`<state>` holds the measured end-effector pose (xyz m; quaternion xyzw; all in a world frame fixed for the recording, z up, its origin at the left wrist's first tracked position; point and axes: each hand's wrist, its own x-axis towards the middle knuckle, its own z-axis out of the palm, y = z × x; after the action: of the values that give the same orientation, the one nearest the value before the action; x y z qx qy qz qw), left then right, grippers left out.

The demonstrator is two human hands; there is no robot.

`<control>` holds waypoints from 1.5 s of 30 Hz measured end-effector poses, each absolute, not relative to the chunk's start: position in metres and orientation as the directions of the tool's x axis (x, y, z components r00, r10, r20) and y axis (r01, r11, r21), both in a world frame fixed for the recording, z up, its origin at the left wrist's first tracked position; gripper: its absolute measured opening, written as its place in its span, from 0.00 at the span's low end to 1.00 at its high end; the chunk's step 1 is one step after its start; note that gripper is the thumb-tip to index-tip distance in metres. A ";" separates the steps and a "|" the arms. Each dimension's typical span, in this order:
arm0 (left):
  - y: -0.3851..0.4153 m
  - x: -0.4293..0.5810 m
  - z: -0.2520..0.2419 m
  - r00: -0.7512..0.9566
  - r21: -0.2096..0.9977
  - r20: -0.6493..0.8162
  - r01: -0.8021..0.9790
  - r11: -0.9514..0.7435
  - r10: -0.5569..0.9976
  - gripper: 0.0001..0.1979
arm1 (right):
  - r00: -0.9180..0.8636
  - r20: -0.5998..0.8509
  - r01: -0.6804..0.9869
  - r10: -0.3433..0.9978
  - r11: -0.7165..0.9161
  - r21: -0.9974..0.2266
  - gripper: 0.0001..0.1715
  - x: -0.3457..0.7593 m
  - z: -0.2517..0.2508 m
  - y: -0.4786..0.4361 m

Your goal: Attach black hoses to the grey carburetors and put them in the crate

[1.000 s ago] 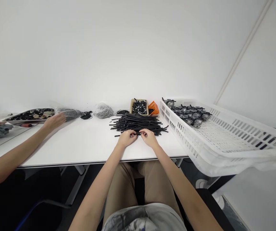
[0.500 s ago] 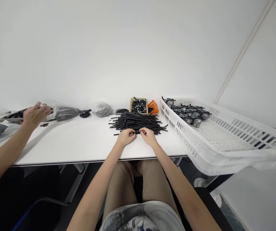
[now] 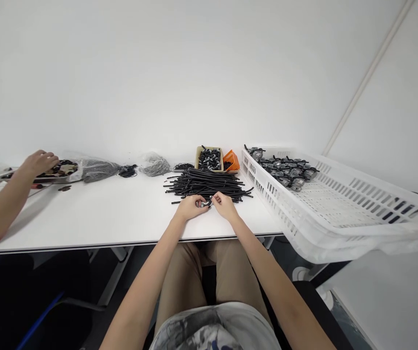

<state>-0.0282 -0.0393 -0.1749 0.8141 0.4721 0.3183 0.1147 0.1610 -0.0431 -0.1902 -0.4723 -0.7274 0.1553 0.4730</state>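
Just in front of a pile of black tubes [image 3: 207,182], both hands meet over the white table. My left hand [image 3: 190,208] is closed around a small black-and-grey curved piece [image 3: 205,204], whose exact kind is too small to make out. Thumb and fingers pinched, my right hand [image 3: 225,205] is at the right end of this piece; whether it grips the piece itself or a smaller part at its tip is hidden. Behind the tubes, a yellow bin [image 3: 196,160] holds similar black-and-grey pieces. An orange basket [image 3: 232,158] with small black parts leans beside it.
At right stands a large white crate [image 3: 304,214] with several grey-and-black assemblies [image 3: 287,170] in it. Clear bags of dark parts [image 3: 97,169] and black rings [image 3: 128,170] lie along the wall. A co-worker's hand [image 3: 39,161] reaches over a tray at far left.
Between my hands the curved piece now shows, bent and tilted, where a darker straight stretch was seen before. The co-worker's hand has moved left, uncovering the tray's contents.
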 end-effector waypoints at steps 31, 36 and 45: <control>-0.037 -0.029 -0.178 0.300 0.506 0.450 0.690 -0.517 0.841 0.14 | -0.183 0.504 0.459 0.844 0.526 -0.716 0.10 0.161 -0.192 -0.044; -0.038 -0.029 -0.178 0.303 0.516 0.445 0.682 -0.518 0.843 0.13 | -0.163 0.489 0.471 0.857 0.503 -0.724 0.11 0.159 -0.186 -0.050; -0.040 -0.029 -0.179 0.299 0.531 0.441 0.673 -0.515 0.846 0.12 | -0.148 0.442 0.512 0.885 0.450 -0.732 0.17 0.159 -0.184 -0.052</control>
<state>-0.0295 -0.0404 -0.1792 0.7963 0.4769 0.3510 0.1232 0.1595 -0.0517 -0.1842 -0.4799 -0.7275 0.2109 0.4426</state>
